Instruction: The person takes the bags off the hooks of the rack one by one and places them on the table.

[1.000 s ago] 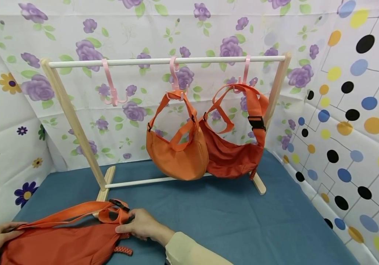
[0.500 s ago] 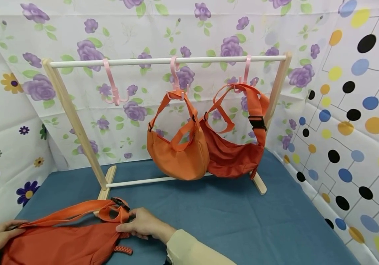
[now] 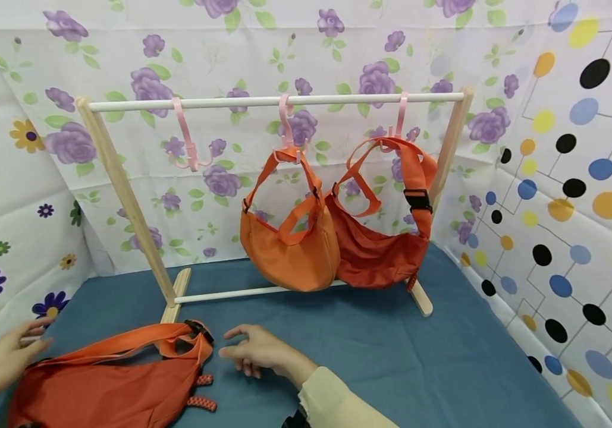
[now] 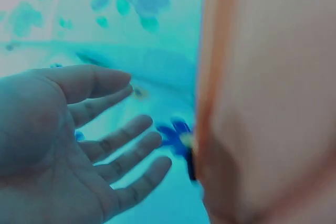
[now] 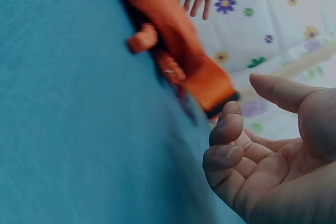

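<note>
A red-orange shoulder bag (image 3: 107, 389) lies on the table at the front left, its orange strap (image 3: 118, 342) along the top side and a black buckle (image 3: 198, 330) at its right end. Just off the bag's left end is my left hand (image 3: 6, 362), fingers spread and holding nothing; the left wrist view shows the same bare palm (image 4: 63, 145). My right hand (image 3: 265, 351) hovers a little to the right of the buckle, apart from the bag, with loosely bent fingers. In the right wrist view nothing lies between its thumb and fingers.
Behind the bag stands a rack with a white rail (image 3: 231, 103) and wooden legs (image 3: 129, 202). An orange bag (image 3: 289, 255) and a darker red-orange bag (image 3: 383, 261) hang from pink hooks. A bare pink hook (image 3: 190, 154) hangs at the left. Patterned cloth walls surround the blue table.
Both hands have let go of the bag on the table: the left has lifted off its left end, the right has drawn away rightward. The view has shifted slightly.
</note>
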A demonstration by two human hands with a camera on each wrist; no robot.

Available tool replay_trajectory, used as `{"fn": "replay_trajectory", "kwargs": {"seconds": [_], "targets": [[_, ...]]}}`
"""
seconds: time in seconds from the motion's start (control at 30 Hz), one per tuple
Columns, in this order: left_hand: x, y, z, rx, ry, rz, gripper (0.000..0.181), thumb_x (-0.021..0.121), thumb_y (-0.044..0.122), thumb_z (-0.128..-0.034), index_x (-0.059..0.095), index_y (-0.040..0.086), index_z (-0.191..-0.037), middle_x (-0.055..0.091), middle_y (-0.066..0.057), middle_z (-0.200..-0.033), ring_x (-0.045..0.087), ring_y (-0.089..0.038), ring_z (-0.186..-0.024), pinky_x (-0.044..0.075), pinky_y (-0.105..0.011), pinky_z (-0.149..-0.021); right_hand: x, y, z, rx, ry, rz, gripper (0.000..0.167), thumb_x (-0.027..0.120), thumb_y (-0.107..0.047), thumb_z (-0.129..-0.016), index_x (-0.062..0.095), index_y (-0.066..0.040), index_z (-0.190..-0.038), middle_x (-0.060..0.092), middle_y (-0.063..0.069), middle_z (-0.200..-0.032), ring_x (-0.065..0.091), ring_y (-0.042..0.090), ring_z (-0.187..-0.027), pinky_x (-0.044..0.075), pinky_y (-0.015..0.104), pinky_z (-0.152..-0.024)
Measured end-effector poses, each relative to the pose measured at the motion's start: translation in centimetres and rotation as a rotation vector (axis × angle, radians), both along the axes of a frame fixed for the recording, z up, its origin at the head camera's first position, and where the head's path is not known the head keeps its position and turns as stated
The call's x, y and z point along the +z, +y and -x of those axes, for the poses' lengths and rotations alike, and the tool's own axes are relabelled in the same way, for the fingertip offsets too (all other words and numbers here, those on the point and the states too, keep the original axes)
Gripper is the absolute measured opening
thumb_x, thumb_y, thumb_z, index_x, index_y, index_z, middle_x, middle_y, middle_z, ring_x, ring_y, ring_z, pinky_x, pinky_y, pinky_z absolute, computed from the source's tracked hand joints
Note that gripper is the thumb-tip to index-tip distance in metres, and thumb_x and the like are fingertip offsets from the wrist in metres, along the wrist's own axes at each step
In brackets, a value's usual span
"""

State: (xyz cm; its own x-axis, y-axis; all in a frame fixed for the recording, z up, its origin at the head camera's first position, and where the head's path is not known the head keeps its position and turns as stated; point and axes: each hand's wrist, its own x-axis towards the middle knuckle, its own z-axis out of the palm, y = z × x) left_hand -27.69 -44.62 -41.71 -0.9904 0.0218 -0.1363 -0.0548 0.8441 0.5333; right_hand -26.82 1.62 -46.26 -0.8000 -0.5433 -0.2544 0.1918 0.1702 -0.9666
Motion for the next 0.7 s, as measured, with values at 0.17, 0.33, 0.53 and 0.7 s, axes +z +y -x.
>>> {"fn": "replay_trajectory", "kwargs": {"seconds": [0.17,0.33,0.53,0.7], "targets": [[2.2,3.5,0.1,-0.019,0.162,-0.082,0.054,0.037,0.025,-0.1148,0.031,-0.015,-0.152,0.036,-0.047,-0.142,0.045,-0.062,-0.118,0.047,-0.066,-0.084,1.4,2.3,0.3,-0.014,0.046,0.031,0.041,0.073,-0.028,-0.099,0.063,-0.011,-0.136,0.063,0.004,-0.070,0.051,0.014,-0.049,0.041,0.027,-0.042],[3.6,6.7,0.0,-0.052,0.337,-0.135,0.043,0.047,0.022,-0.1127,0.048,-0.005,-0.147,0.065,-0.017,-0.128,0.061,0.001,-0.098,0.054,-0.026,-0.074,2.8,5.0,0.5,-0.048,0.077,0.067,0.036,0.073,-0.027,-0.099,0.065,-0.015,-0.133,0.063,0.006,-0.072,0.053,0.014,-0.052,0.042,0.027,-0.045],[4.4,10.8,0.2,-0.165,0.393,-0.257,0.037,0.051,0.020,-0.1118,0.055,0.001,-0.143,0.061,0.027,-0.111,0.059,0.012,-0.093,0.052,-0.015,-0.073,3.9,7.7,0.4,-0.050,0.146,0.084,0.039,0.072,-0.028,-0.100,0.063,-0.014,-0.135,0.063,0.006,-0.074,0.052,0.016,-0.055,0.044,0.027,-0.049],[4.6,15.1,0.5,-0.195,0.388,-0.286,0.036,0.050,0.019,-0.1121,0.057,0.003,-0.144,0.069,-0.007,-0.122,0.061,0.010,-0.096,0.054,-0.019,-0.077,4.5,9.4,0.4,-0.041,0.162,0.102,0.041,0.072,-0.028,-0.100,0.062,-0.013,-0.137,0.064,0.007,-0.077,0.056,0.018,-0.059,0.048,0.027,-0.052]]}}
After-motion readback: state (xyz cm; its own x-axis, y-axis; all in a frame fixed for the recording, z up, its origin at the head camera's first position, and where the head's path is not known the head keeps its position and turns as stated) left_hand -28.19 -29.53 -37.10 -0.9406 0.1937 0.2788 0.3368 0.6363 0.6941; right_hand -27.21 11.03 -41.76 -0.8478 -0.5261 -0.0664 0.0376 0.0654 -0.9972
